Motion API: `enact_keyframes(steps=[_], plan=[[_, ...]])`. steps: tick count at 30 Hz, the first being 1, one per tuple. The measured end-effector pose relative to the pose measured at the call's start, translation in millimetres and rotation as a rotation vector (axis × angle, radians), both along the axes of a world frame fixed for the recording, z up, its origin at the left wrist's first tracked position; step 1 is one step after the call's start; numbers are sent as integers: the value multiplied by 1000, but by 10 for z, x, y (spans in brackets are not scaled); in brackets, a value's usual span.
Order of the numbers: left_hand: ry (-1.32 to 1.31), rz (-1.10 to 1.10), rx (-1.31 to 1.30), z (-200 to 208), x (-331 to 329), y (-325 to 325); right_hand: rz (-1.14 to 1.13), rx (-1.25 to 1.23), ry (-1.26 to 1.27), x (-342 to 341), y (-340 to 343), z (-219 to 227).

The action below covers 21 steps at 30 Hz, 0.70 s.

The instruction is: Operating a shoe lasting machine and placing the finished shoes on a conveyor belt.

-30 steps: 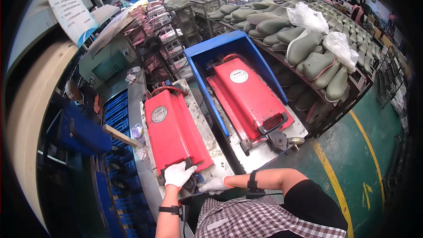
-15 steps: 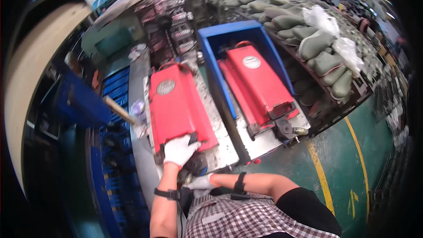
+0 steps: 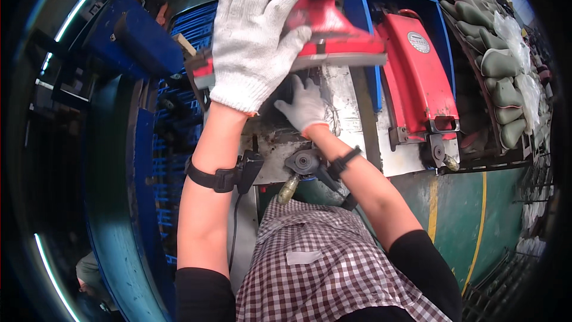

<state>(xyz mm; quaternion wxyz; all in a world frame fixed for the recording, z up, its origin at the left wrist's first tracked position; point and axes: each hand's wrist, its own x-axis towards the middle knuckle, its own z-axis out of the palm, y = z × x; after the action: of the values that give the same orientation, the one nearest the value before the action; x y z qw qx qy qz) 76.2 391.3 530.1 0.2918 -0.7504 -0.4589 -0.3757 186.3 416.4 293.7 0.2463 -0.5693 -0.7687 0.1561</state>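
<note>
My left hand (image 3: 253,48), in a white knit glove, is raised with its fingers spread. It is against or just in front of a red metal lid (image 3: 348,52), which is tilted up; I cannot tell which. Lower down, my right hand (image 3: 304,107), also gloved, reaches in beneath the lid with fingers apart. It is near a dark part in the lid's shadow, and whether it touches that part is hidden. Between my forearms sits a dark round clamp mechanism (image 3: 304,162) with a worn yellowish handle (image 3: 288,189) at the front edge of the metal bench (image 3: 348,107).
On the right, a second red lid (image 3: 417,68) lies lowered inside a blue hood (image 3: 351,9). Beyond it a rack holds several grey-green foam shoe shapes (image 3: 500,62) and clear plastic. Blue machinery (image 3: 143,42) stands at left. Yellow lines (image 3: 476,220) mark the green floor.
The near red lid has gone from lying flat to tilted up. My left hand has risen with it and opened; my right hand has moved from the front handle to under the lid.
</note>
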Motion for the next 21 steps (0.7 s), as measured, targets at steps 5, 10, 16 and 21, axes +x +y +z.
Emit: enact_keyframes(steps=[5, 10, 16, 21], plan=[[-255, -154, -61, -255, -256, -409, -15, -14, 230, 108, 306, -373], [-1153, 40, -121, -1549, -551, -1509, 69, -766, 959, 649, -47, 172], [-2554, -669, -718, -2360, -536, -1571, -69, -1485, 1850, 664, -1093, 633], [-2448, -658, -580, -1939, -326, -1610, 458, -2030, 1916, 643, -1271, 305]])
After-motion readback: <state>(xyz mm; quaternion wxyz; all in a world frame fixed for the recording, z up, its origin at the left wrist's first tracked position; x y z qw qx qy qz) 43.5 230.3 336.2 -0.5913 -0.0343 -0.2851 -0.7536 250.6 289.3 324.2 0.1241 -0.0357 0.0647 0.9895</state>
